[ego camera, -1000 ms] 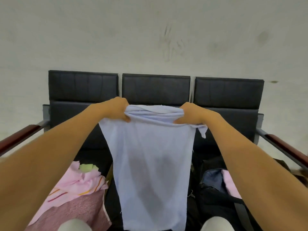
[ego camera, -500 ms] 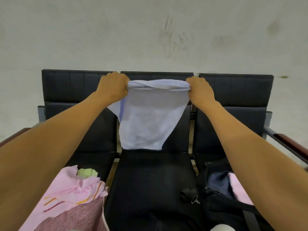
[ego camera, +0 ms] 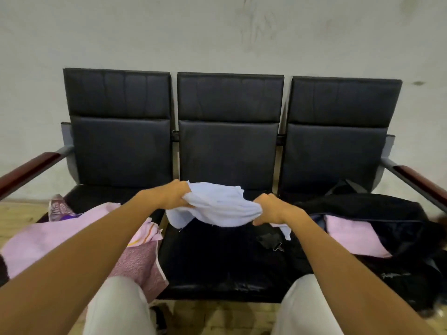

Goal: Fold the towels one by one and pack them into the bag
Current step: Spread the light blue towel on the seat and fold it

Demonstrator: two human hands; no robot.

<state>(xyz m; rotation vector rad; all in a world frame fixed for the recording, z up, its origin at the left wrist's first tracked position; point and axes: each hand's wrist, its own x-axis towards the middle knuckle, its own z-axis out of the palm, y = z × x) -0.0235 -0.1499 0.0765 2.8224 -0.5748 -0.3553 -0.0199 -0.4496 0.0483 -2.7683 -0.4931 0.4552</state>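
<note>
Single head-worn view, facing forward and down, close over bench (ego camera: 227, 259)

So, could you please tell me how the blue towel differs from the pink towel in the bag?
The blue towel is pale blue and bunched; the pink towel is pink and lies flat. The blue towel is gripped by the left hand and right hand above the middle seat; the pink towel sits inside the open black bag. Both are plain cloths.

We see soft, even indoor light with no hard shadows. The wall (ego camera: 217, 32) is bright; the black seats (ego camera: 227, 257) show faint glare. Wide-angle bending curves the edges; the forearms are slightly blurred.
</note>
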